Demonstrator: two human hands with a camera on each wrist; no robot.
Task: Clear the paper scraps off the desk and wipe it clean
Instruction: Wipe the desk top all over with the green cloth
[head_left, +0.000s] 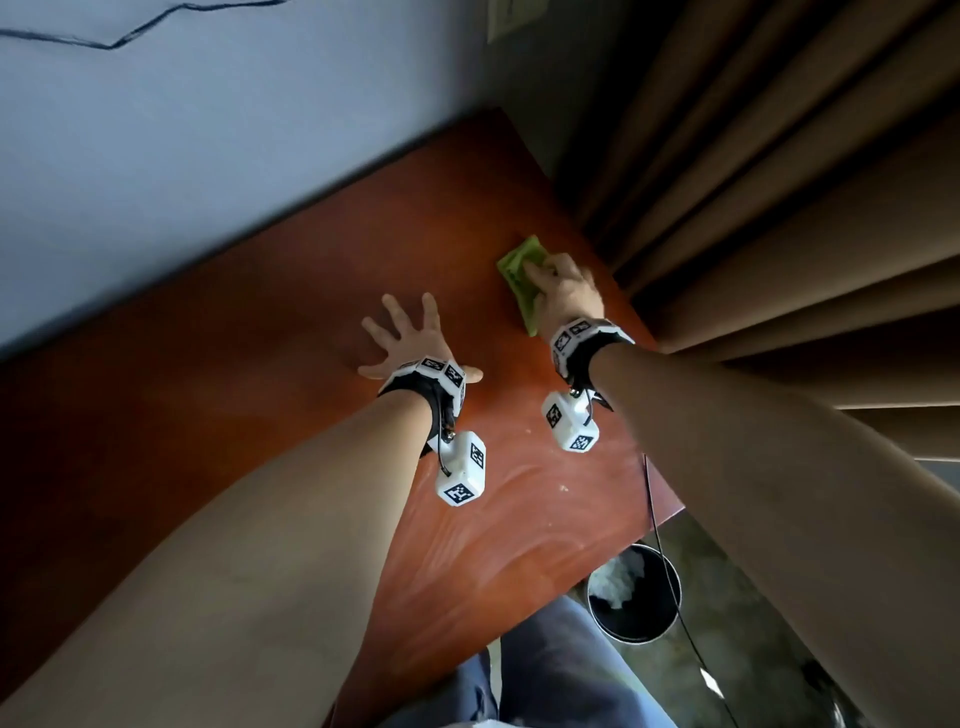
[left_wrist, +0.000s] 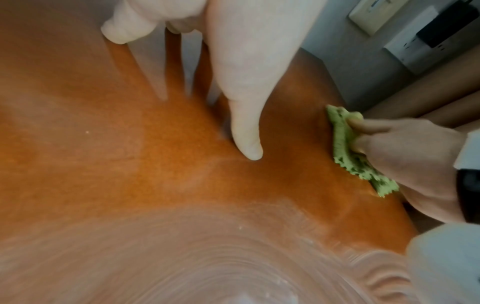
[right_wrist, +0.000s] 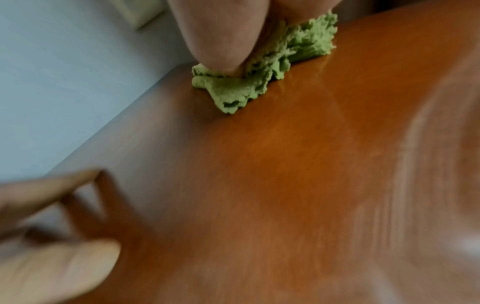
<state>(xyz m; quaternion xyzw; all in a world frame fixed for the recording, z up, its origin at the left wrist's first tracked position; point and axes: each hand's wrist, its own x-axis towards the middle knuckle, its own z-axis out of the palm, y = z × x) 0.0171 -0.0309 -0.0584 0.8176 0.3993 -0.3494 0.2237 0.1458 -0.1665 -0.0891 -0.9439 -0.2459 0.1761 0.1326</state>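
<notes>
A reddish-brown wooden desk (head_left: 322, 291) fills the middle of the head view. My right hand (head_left: 563, 291) grips a crumpled green cloth (head_left: 519, 270) and presses it on the desk near its right edge, beside the curtain. From the left wrist view the cloth (left_wrist: 345, 144) shows bunched under my right hand's curled fingers (left_wrist: 371, 128); the right wrist view has the cloth (right_wrist: 262, 72) under my thumb. My left hand (head_left: 402, 335) lies flat on the desk with its fingers spread, left of the cloth. Pale smear marks (head_left: 509, 499) and a few tiny white specks lie on the near part.
Brown curtain folds (head_left: 779, 208) hang right against the desk's right edge. A pale blue wall (head_left: 208, 156) backs the desk. On the floor by the near right corner stands a black bin (head_left: 634, 592) with white paper in it. A thin black cable (head_left: 660, 545) hangs there.
</notes>
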